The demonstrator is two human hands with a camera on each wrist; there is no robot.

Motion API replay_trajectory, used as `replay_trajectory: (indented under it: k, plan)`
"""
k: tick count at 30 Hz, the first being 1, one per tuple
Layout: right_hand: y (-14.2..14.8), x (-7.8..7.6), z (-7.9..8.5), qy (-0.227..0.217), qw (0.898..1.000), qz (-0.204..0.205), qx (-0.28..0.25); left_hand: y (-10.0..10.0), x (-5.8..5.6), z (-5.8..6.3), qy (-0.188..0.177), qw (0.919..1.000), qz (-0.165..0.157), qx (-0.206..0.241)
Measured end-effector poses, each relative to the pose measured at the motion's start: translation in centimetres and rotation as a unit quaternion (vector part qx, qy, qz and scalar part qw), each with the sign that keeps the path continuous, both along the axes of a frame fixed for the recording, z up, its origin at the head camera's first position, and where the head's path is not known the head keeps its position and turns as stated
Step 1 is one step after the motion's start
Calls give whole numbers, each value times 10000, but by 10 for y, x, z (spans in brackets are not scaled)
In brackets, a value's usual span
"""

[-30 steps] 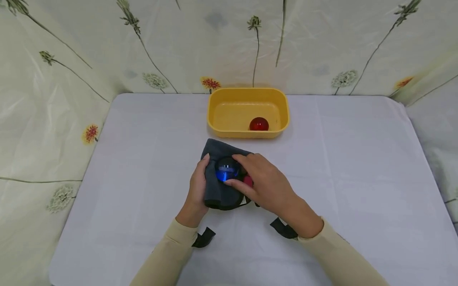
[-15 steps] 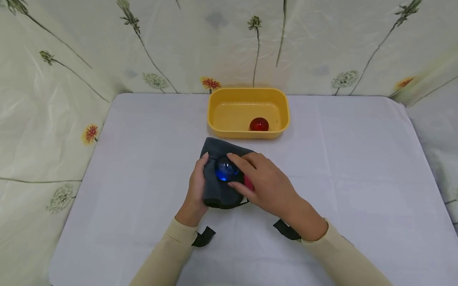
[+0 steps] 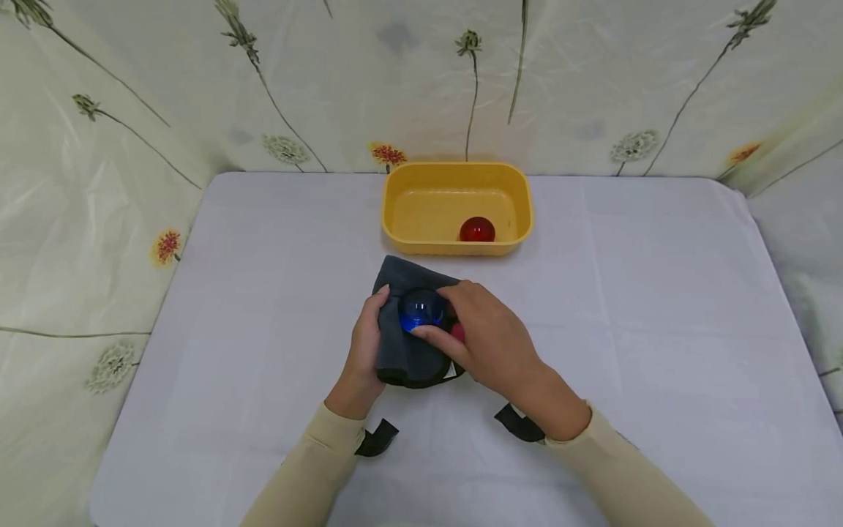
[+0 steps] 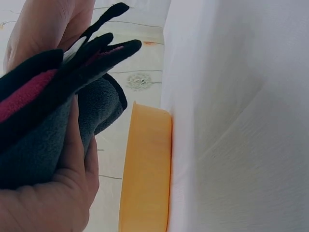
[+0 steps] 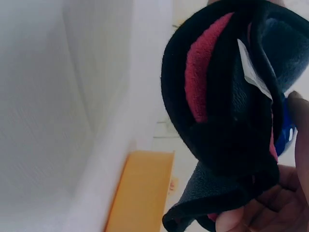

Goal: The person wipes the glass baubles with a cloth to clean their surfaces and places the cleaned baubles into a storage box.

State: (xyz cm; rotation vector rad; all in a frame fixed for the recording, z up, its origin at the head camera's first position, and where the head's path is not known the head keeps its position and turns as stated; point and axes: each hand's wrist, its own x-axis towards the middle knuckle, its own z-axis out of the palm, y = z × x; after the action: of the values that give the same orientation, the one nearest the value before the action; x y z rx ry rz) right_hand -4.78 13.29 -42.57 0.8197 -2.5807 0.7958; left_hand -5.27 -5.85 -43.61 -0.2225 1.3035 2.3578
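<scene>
In the head view a clear blue glass ball (image 3: 421,309) rests on a folded dark grey cloth (image 3: 405,355). My left hand (image 3: 361,348) grips the cloth from the left side, its thumb on top. From the right, my right hand (image 3: 490,337) pinches the ball between thumb and fingers. Both wrist views show the cloth (image 4: 34,150) in loose folds, with black edging, a pink inner face and a white label (image 5: 253,72). A sliver of the blue ball (image 5: 285,128) shows past the cloth in the right wrist view. The cloth hides most of the left fingers from above.
Just beyond the hands stands a yellow plastic tub (image 3: 411,245), with a red ball (image 3: 477,230) inside near its front wall. A white cloth covers the table (image 3: 276,278). Flower-printed sheeting (image 3: 421,88) hangs behind it and at the sides.
My right fingers slid over the top of the ball half a second ago and now sit back at its right side. The cloth and ball shift slightly; the tub and red ball stay put.
</scene>
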Motion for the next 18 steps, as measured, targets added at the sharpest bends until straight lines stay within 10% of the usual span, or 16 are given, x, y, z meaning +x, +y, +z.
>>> replay_trajectory:
  k: [18]
  plan:
    - [6, 0, 14, 181, 9971, 617, 402, 0, -1, 1, -189, 9996, -188, 85]
